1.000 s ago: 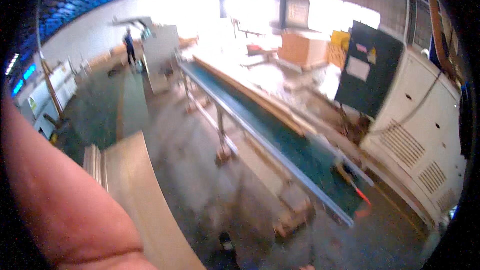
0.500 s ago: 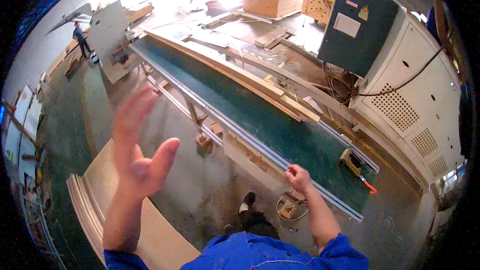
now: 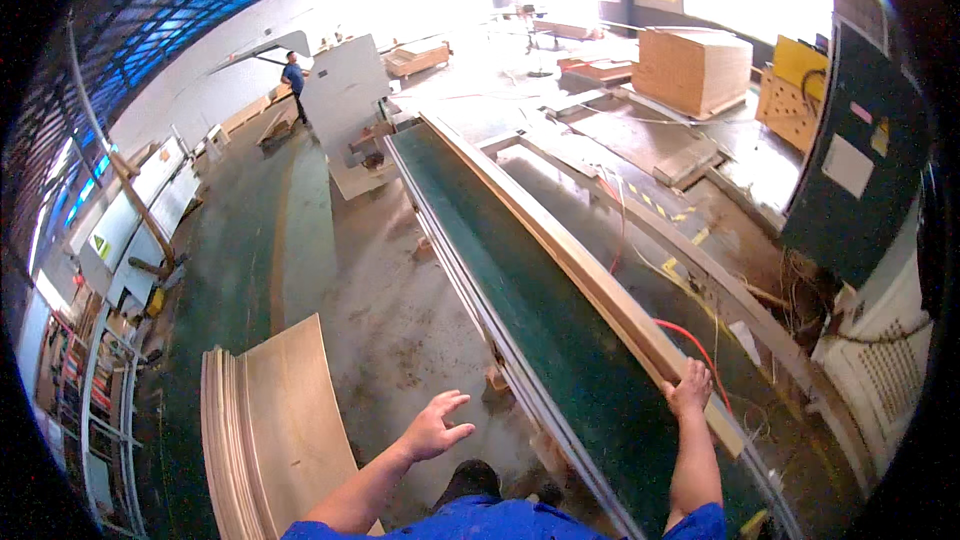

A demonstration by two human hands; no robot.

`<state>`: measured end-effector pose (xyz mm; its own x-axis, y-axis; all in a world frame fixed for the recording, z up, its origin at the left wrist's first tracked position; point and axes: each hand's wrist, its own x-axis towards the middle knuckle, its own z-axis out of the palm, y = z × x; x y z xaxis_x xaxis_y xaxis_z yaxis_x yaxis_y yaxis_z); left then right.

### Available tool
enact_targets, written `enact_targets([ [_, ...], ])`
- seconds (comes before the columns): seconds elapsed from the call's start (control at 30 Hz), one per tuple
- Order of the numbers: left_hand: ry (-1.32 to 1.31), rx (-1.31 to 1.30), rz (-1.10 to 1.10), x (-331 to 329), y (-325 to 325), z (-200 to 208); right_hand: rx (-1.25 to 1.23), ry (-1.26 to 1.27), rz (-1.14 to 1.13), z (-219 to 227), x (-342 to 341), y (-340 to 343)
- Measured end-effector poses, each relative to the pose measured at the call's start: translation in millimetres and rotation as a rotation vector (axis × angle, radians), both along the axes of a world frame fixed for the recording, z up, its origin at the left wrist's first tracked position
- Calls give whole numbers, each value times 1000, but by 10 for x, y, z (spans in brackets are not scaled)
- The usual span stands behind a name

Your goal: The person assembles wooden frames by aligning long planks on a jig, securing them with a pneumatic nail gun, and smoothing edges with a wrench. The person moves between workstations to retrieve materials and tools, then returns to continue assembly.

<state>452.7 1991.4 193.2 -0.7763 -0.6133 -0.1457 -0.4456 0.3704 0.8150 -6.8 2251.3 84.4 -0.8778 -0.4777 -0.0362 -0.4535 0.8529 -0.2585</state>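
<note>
Loosely parted left fingers (image 3: 446, 401), right fingers (image 3: 692, 372) atop the wooden strip (image 3: 612, 305), grip unclear

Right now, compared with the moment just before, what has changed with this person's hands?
The left hand, raised higher before, has come down and hangs open, empty. The right hand has moved from beside the near metal rail across the green conveyor onto the long timber strips. The strips still lie along the conveyor's far side; the stack of thin wooden sheets remains at left.
</note>
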Motion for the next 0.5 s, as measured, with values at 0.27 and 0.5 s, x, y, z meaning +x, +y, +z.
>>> enact_targets([
  [0.27,1,25,-169,-1426,-1176,-659,-56,152,54,-732,-665,-342],
  [0.5,186,516,93,-3410,-2486,-1269,-102,62,109,-183,-351,-187],
])
